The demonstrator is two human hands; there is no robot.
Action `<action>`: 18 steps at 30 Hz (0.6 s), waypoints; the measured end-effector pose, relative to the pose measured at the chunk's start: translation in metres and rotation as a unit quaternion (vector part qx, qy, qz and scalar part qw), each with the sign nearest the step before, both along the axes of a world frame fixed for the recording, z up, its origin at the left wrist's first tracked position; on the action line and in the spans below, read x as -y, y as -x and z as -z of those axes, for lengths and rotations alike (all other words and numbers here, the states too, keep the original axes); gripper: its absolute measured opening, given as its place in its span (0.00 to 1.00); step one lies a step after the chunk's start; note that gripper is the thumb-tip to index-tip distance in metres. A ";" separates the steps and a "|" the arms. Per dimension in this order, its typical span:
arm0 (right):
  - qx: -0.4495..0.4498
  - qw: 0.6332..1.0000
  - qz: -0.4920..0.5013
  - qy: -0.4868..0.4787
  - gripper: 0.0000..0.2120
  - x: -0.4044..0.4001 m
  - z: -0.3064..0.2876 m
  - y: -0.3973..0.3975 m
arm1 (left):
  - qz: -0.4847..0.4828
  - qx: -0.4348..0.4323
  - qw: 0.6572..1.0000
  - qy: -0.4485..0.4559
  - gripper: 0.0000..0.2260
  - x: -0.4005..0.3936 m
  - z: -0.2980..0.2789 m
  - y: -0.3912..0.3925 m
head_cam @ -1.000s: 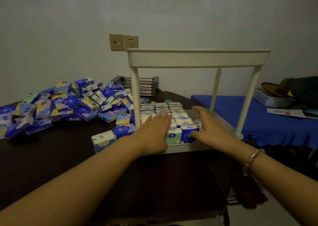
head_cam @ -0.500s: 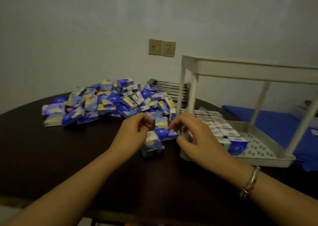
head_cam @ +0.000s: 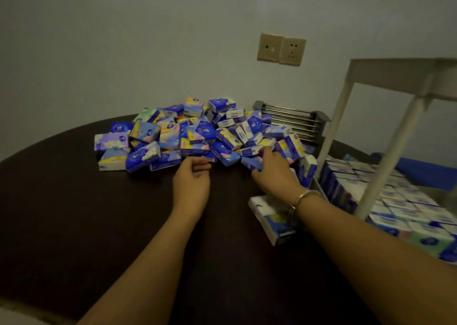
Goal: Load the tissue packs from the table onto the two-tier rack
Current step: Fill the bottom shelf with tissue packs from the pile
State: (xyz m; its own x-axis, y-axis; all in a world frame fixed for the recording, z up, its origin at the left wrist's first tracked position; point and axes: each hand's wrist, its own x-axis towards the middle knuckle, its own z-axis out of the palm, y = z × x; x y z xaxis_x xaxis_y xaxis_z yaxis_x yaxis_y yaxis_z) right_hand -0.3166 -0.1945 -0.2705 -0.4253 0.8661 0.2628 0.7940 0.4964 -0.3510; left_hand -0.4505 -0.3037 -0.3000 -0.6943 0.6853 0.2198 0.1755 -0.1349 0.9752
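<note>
While the right hand (head_cam: 273, 170) reaches into the near edge of the pile of tissue packs (head_cam: 197, 133), its grip closes around a blue pack (head_cam: 249, 162) lying flat, long axis running left to right. The left hand (head_cam: 191, 180) hovers palm inward beside the pile, fingers loosely curled, holding nothing. Glossy rectangular packs lie jumbled on the dark tabletop (head_cam: 61, 201). One pack (head_cam: 272, 217) lies under the right wrist. Neat rows fill the white plastic rack's (head_cam: 385, 151) lower tier (head_cam: 395, 201).
</note>
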 end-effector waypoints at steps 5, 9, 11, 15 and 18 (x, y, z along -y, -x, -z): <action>0.072 0.996 0.058 0.017 0.32 -0.027 0.009 0.008 | 0.013 0.057 0.998 0.000 0.13 0.003 -0.001 0.006; 0.008 1.000 0.024 -0.016 0.25 -0.011 0.011 0.008 | 0.023 0.101 0.994 0.016 0.14 0.000 -0.001 0.010; -0.062 0.997 -0.008 0.041 0.25 0.003 0.008 0.010 | 0.028 0.118 0.992 0.027 0.15 -0.001 -0.001 0.011; -0.250 0.939 -0.052 0.231 0.18 0.036 -0.004 0.026 | 0.077 0.185 0.979 0.031 0.22 0.001 -0.004 0.011; -0.249 0.931 -0.118 0.238 0.12 0.048 -0.014 0.034 | 0.097 0.200 0.975 0.030 0.23 0.004 -0.008 0.012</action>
